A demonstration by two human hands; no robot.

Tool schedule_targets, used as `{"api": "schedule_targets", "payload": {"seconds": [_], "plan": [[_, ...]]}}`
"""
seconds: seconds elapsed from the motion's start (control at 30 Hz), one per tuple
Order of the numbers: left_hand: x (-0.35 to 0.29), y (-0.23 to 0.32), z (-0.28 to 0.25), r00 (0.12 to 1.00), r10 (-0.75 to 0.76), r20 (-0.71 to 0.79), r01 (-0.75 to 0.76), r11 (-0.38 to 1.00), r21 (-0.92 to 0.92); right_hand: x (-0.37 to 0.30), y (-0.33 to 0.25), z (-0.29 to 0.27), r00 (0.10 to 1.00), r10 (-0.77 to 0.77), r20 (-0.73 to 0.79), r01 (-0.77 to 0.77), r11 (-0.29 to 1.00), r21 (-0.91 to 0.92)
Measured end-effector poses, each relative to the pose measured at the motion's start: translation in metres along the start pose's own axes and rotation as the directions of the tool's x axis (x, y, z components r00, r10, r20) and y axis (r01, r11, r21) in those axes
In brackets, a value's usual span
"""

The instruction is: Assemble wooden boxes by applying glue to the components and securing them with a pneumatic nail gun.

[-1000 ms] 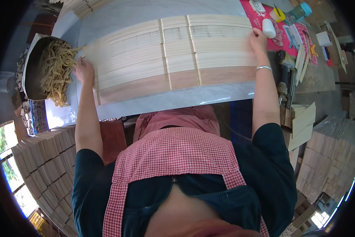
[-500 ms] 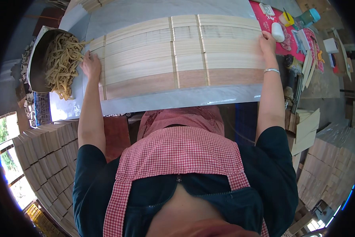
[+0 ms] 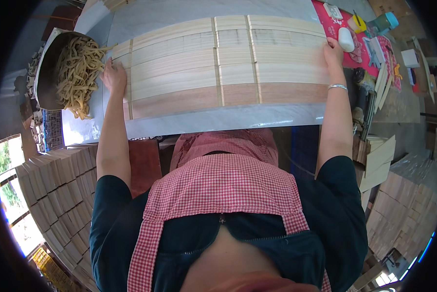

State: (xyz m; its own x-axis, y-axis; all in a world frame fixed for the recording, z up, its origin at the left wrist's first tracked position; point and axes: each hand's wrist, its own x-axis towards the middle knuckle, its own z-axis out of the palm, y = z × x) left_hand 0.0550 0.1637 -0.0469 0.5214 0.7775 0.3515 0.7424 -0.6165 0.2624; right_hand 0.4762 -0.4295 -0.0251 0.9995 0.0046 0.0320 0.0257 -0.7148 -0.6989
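Several pale wooden boards (image 3: 174,61) lie edge to edge across the table, with a browner strip (image 3: 174,101) nearest me. Narrow grooves cross them at the left end and right of the middle. At their left ends is my left hand (image 3: 114,77), its fingers apart and resting along the edge. My right hand (image 3: 333,52), with a silver bangle on the wrist, has its bent fingers closed at the right ends of the far boards. The undersides of the fingers are hidden.
A dark, pale-rimmed container (image 3: 48,73) with tan rubber-like bands (image 3: 77,68) stands at the left. On a red mat (image 3: 329,22) at the right lie a white cylinder (image 3: 345,40) and a teal-capped jar (image 3: 381,23). Stacked wood blocks (image 3: 58,194) rise beside me.
The boards and table sit slightly farther right and higher in the picture. Both hands stay at the board ends, with my left fingers shifted a little.
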Motion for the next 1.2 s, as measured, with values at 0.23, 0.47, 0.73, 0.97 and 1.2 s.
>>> {"api": "schedule_targets", "payload": {"seconds": [0.23, 0.47, 0.73, 0.97, 1.2], "plan": [[0.001, 0.009, -0.001, 1.000, -0.027, -0.004, 0.028, 1.000, 0.012, -0.002, 0.004, 0.000, 1.000, 0.018, -0.012, -0.018, 1.000, -0.009], [0.001, 0.007, -0.004, 1.000, -0.025, -0.004, 0.025, 1.000, 0.018, 0.002, 0.007, 0.006, 0.996, -0.075, -0.042, 0.072, 0.995, -0.075], [0.006, 0.005, -0.004, 0.963, -0.257, 0.082, 0.268, 0.878, -0.397, 0.054, 0.072, -0.011, 0.981, -0.161, 0.111, 0.162, 0.987, -0.007], [0.001, -0.020, -0.034, 0.892, -0.333, 0.306, 0.410, 0.312, -0.857, 0.055, 0.061, 0.000, 0.976, -0.183, 0.115, 0.191, 0.979, -0.070], [0.011, 0.002, -0.023, 0.931, -0.218, 0.293, 0.364, 0.609, -0.705, 0.034, 0.045, -0.009, 0.970, -0.125, 0.209, 0.106, 0.989, 0.101]]}}
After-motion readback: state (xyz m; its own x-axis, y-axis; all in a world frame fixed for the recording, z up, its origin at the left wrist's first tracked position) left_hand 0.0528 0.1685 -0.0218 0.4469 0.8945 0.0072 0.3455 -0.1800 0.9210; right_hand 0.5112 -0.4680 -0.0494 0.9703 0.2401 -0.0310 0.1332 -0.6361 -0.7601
